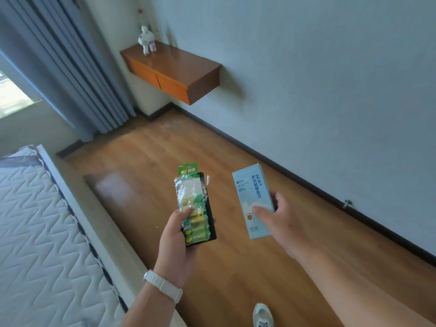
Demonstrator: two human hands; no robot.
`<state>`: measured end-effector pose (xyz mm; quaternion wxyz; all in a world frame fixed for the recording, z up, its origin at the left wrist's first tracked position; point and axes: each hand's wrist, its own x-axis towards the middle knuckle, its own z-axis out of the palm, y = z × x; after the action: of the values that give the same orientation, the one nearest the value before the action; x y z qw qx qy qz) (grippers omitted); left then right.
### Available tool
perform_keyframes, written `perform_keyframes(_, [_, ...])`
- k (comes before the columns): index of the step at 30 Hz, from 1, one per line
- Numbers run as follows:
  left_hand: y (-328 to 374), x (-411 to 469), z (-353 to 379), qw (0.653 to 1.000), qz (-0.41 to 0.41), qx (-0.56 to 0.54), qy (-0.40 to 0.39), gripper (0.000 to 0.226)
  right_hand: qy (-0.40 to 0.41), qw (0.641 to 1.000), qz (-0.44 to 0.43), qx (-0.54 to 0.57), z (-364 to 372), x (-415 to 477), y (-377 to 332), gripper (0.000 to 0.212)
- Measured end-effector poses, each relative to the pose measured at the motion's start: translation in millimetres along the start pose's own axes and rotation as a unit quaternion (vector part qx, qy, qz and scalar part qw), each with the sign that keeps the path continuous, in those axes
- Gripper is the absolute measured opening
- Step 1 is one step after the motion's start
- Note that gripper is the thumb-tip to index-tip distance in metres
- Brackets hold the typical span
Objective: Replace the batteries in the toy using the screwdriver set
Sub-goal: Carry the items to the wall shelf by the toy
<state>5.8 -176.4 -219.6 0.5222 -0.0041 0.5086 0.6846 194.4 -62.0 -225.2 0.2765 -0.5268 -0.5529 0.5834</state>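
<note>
Left hand (175, 234) holds battery pack (193, 208), long axis toward 12. Right hand (276, 218) grips screwdriver set box (253, 199). Toy (147, 40) on shelf (188, 67), well apart at 11; left hand nearer.

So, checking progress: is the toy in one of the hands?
No, the toy stands on the wall shelf; left hand holds batteries, right hand the screwdriver box.

The light-blue box (250, 188) reads "24合1 多功能螺丝刀"; the battery pack (194, 204) shows "GP" and "超霸".
</note>
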Motion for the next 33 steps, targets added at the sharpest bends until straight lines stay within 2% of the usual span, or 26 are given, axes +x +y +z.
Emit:
perform_keyframes(7, [-1.6, 16.9, 58.2, 0.999, 0.037, 0.004, 0.008, 0.035, -0.029, 0.999, -0.033, 0.007, -43.3, 45.6, -15.1, 0.026])
perform_keyframes(14, [14.1, 24.2, 69.0, 0.997, 0.067, -0.002, 0.024, 0.037, -0.071, 0.996, -0.045, 0.021, -41.8, 66.2, -32.9, 0.026])
perform_keyframes(21, [46.6, 44.1, 53.1, 0.995, 0.084, -0.026, 0.036, 0.032, -0.1, 0.991, -0.083, 0.013, -0.3, 98.0, -62.9, 0.029])
perform_keyframes(25, [72.8, 73.2, 42.7, 0.995, 0.067, -0.057, 0.038, 0.032, -0.099, 0.991, -0.094, 0.006, 31.8, 123.9, -78.5, 0.028])
perform_keyframes(29, [113.7, 115.0, 31.0, 0.996, 0.054, -0.062, 0.03, 0.034, -0.088, 0.991, -0.101, 0.003, 73.6, 153.9, -103.8, 0.024])
perform_keyframes(33, [163.9, 162.4, 14.5, 0.997, 0.059, -0.05, 0.021, 0.031, -0.076, 0.991, -0.112, -0.018, 122.3, 187.1, -134.9, 0.031])
